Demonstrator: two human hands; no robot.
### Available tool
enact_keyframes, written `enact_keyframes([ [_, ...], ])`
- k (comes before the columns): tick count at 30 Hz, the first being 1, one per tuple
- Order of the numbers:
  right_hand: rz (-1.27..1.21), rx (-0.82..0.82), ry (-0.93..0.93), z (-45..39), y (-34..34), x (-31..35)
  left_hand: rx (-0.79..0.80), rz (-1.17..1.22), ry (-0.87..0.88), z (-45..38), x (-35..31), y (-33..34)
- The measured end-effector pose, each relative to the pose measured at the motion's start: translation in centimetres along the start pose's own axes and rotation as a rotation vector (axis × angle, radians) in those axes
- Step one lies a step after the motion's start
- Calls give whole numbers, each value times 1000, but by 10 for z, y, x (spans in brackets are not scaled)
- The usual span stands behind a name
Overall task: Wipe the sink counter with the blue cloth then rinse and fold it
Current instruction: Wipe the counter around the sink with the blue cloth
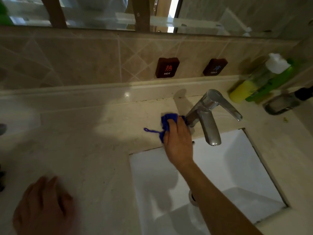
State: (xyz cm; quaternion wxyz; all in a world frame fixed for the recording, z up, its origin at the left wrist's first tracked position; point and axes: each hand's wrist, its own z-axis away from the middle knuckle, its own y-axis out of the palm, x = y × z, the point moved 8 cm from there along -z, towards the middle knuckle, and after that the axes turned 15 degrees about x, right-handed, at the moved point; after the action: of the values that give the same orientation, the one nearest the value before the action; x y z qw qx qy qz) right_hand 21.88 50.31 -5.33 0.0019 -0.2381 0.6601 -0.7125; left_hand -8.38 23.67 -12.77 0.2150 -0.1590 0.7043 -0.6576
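The blue cloth (166,122) lies bunched on the beige counter (94,141) just left of the chrome faucet's (205,114) base, a loose strand trailing to its left. My right hand (177,141) reaches across the white sink (237,167) and presses down on the cloth, fingers bent over it. My left hand (44,204) rests flat on the counter at the lower left, fingers spread, holding nothing. Most of the cloth is hidden under my right hand.
Green and yellow bottles (259,82) and a dark container (284,104) stand on the counter at the back right. HOT (167,67) and COLD (214,67) plaques hang on the tiled wall below a mirror. The sink drain (192,195) shows beside my forearm.
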Motion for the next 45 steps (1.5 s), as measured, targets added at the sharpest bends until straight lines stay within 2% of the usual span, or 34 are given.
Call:
enact_keyframes([
  [2,8,-33,34,-4,-6,-2,-21,79,28,1,-7,-5],
  [4,-45,-28,58,7,0,-1,24,88,29,1,-11,-11],
  [7,-447,-64,143,32,-5,-21,-78,46,42,1,-21,-29],
  [10,-606,-148,201,38,-18,-36,-166,179,-12,3,-30,-51],
  [12,-492,-176,261,46,-23,-52,-176,167,-19,3,-34,-57],
  [16,-482,-173,387,34,-28,-113,-181,121,-33,-1,-28,-53],
  [19,-411,-79,428,-2,-19,-146,-181,111,-51,0,-31,-55],
  [21,-508,47,543,0,-10,-126,-171,109,-68,0,-34,-58],
  [23,-474,57,562,22,-11,-81,-152,130,-68,1,-37,-60],
  [26,-427,-103,444,49,-13,-34,-142,123,-73,1,-37,-60],
  [30,-131,-40,-33,14,4,18,-152,91,-95,3,-32,-56],
  [32,22,76,-158,-28,1,18,-153,94,-97,3,-33,-58],
  [35,187,181,-100,-68,1,0,-114,125,-117,1,-33,-62],
  [37,245,111,20,-72,4,7,-82,153,-140,2,-35,-66],
  [39,216,75,52,-68,9,32,-45,163,-151,1,-37,-69],
  [41,159,126,-109,-56,23,73,15,160,-164,0,-37,-70],
  [43,153,175,-366,-27,42,115,78,171,-179,-1,-36,-70],
  [45,239,320,-634,14,61,139,119,173,-174,-1,-36,-71],
])
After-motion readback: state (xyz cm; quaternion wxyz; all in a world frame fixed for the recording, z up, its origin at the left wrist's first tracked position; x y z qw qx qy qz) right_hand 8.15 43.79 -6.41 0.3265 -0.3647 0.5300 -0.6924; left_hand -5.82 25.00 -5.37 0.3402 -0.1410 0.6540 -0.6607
